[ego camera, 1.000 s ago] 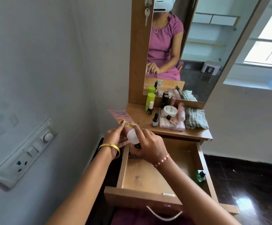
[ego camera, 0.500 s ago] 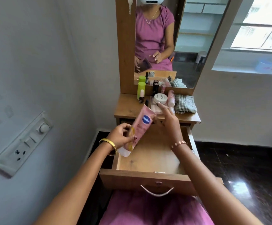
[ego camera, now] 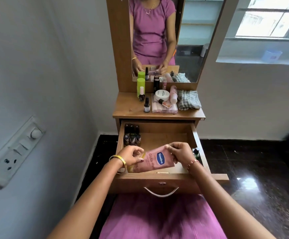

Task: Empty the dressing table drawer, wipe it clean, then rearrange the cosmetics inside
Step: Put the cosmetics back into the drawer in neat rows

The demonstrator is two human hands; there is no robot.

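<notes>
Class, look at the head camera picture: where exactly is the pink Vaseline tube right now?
The pink Vaseline tube is held by both hands over the front of the open drawer, left hand and right hand gripping its ends.

Pink tube [ego camera: 155, 161] reads "Vaseline" (blue badge); beneath it "Gluta-H", possibly longer; jar lettering illegible.

- The dressing table top [ego camera: 130, 107] carries a green bottle [ego camera: 140, 87] at far left, with two small dark bottles [ego camera: 147, 105] nearer.
- A clear flat case [ego camera: 164, 108] lies in the middle, a white round jar [ego camera: 162, 95] upon it.
- A folded checked cloth [ego camera: 188, 100] lies at right.
- The open drawer [ego camera: 166, 137] holds dark little bottles [ego camera: 132, 137] in its far left corner.
</notes>
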